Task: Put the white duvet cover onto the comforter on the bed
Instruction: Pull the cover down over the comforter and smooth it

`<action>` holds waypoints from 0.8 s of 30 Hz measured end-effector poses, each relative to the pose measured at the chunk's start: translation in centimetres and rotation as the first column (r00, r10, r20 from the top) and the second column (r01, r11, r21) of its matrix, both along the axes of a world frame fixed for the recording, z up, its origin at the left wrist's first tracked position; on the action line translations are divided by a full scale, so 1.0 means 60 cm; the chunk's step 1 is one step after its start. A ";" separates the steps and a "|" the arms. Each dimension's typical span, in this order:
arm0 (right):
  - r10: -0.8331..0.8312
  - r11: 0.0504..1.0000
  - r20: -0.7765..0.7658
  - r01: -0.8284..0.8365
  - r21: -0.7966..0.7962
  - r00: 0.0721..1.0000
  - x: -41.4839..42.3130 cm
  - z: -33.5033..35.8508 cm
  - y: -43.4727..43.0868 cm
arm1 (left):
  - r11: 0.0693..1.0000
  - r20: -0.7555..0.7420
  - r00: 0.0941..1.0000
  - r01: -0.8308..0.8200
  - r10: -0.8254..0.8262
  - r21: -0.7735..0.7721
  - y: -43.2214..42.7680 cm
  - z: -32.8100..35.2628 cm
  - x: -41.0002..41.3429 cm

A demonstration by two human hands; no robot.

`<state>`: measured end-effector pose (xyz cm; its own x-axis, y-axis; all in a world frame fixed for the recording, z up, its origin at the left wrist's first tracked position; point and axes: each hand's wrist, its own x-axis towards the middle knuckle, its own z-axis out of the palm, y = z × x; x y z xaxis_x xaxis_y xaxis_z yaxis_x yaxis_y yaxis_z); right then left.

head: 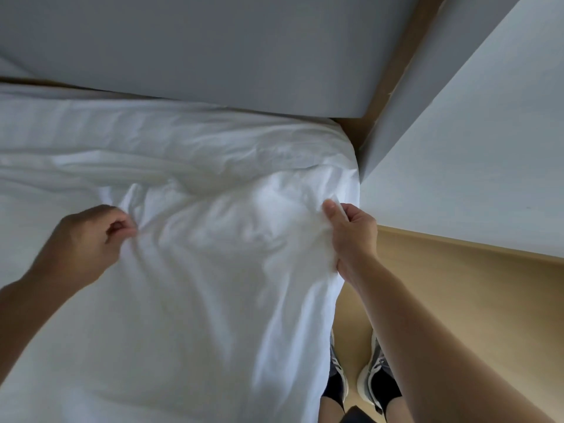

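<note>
The white duvet cover lies rumpled over the bed and fills the left and middle of the view, puffed up as if the comforter is inside; the comforter itself is hidden. My left hand pinches a fold of the fabric at the middle left. My right hand grips the cover's right edge near its far corner, thumb on top. The cloth between both hands is pulled into creases.
White walls rise close behind the bed and another wall stands at the right. A narrow strip of wooden floor runs beside the bed, where my feet in grey sneakers stand.
</note>
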<state>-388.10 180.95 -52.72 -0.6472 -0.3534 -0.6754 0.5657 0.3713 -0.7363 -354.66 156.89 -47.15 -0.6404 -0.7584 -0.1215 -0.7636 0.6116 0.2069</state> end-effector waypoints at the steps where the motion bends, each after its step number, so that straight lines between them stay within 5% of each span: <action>1: 0.026 1.000 -0.014 -0.026 0.010 1.000 -0.001 0.000 0.001 | 0.997 0.040 0.996 -0.075 0.074 0.022 -0.007 0.001 0.024; 4: 0.082 0.993 0.227 -0.060 -0.103 0.970 -0.005 0.008 0.008 | 0.980 0.064 0.983 -0.180 0.174 0.088 0.006 0.009 0.067; 6: 0.060 0.975 0.532 0.064 -0.212 0.845 -0.005 0.014 0.013 | 0.984 0.051 0.994 -0.106 0.100 0.145 0.048 0.024 0.031; 8: 0.063 0.953 0.648 0.148 -0.266 0.759 0.002 0.014 0.014 | 0.971 -0.028 0.999 -0.024 0.032 0.238 0.098 0.034 -0.039; 11: 0.218 0.961 0.657 -0.040 -0.275 0.722 0.037 0.012 0.009 | 0.962 -0.087 0.995 0.067 -0.045 0.267 0.152 0.012 -0.138; 15: 0.330 0.943 0.513 -0.249 -0.222 0.793 0.060 0.016 -0.001 | 0.942 -0.110 0.994 0.055 -0.020 0.331 0.183 -0.008 -0.220; 19: 0.476 0.879 0.498 -0.414 -0.238 0.724 0.066 0.026 -0.022 | 0.909 -0.165 0.986 0.099 -0.034 0.404 0.196 -0.022 -0.236; 24: 0.471 0.879 0.379 -0.457 -0.132 0.796 0.094 0.032 -0.042 | 0.925 -0.108 0.989 -0.051 0.098 0.377 0.207 -0.026 -0.229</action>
<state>-382.44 178.45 -50.80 -0.0865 -0.5694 -0.8175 0.5719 0.6435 -0.5087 -368.38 169.33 -48.73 -0.6118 -0.7197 -0.3281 -0.7580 0.4148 0.5034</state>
